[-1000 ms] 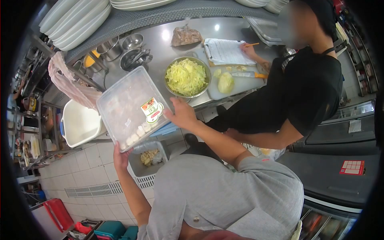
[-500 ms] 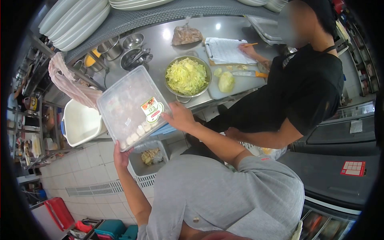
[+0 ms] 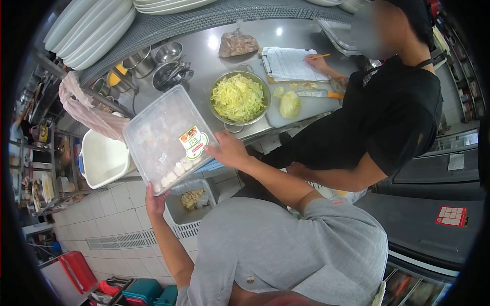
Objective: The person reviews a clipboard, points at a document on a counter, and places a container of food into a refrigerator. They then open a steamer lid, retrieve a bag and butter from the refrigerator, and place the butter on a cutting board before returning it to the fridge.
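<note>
A shallow clear plastic box (image 3: 155,127) with a translucent lid and a label is held up, tilted, between both of my hands. White lumps, whose kind I cannot make out, show in a row along its near side. My left hand (image 3: 155,200) grips the near-left corner. On the right edge, by the label, my right hand (image 3: 230,149) is closed, thumb on top. Just beyond the box stands a metal bowl (image 3: 268,104) heaped with shredded cabbage (image 3: 237,98).
A co-worker (image 3: 393,107) in black stands at right, writing on a clipboard (image 3: 291,64). A knife (image 3: 319,94) and a piece of cabbage (image 3: 290,105) lie on a cutting board (image 3: 278,120). Below are a white tub (image 3: 104,158) and a grey bin (image 3: 206,211).
The view has shifted very slightly. Both of my hands keep the same hold on the plastic box, which has barely moved.
</note>
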`<state>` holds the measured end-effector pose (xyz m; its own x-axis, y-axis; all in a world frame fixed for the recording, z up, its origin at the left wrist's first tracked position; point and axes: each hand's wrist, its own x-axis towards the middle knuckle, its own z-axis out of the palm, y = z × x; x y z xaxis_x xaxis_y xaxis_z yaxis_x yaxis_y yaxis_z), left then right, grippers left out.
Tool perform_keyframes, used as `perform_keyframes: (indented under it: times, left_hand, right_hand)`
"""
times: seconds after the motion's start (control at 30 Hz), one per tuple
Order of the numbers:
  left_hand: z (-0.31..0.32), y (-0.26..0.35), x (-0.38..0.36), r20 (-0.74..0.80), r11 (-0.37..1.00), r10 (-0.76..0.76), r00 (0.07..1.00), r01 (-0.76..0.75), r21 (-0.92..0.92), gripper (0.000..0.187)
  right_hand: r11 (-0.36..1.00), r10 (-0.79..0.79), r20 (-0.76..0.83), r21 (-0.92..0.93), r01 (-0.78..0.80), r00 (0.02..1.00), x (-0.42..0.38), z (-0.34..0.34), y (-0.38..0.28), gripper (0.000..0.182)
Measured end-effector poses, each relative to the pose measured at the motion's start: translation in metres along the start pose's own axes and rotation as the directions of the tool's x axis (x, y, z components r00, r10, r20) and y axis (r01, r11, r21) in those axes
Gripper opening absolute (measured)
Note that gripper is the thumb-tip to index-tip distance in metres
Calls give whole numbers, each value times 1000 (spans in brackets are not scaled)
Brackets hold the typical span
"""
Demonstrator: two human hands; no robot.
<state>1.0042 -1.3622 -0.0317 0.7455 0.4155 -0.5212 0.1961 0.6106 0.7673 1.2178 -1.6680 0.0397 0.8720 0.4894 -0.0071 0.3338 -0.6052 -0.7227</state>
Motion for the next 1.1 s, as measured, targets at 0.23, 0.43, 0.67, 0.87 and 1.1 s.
perform_keyframes:
  times: [0.23, 0.43, 0.67, 0.87, 1.1]
  left_hand:
    - [2, 1, -2, 0, 1000, -12, 1000, 12, -18, 65]
    - [5, 2, -4, -14, 1000, 2, 1000, -2, -17, 67]
    - [3, 0, -3, -7, 1000, 8, 1000, -8, -9, 70]
    - [4, 2, -4, 4, 1000, 3, 1000, -3, -16, 66]
    - [7, 4, -5, -11, 1000, -6, 1000, 6, -16, 64]
  right_hand:
    - [1000, -8, 46, -4, 8, 999, 2, -6, -2, 56]
    - [1000, -20, 38, 4, 20, 999, 1, -7, -3, 55]
    - [1000, -22, 41, 2, 22, 999, 1, -7, -3, 54]
    - [999, -37, 28, -4, 37, 999, 1, -6, -2, 54]
    - [999, -39, 18, -3, 39, 999, -1, -6, -4, 54]
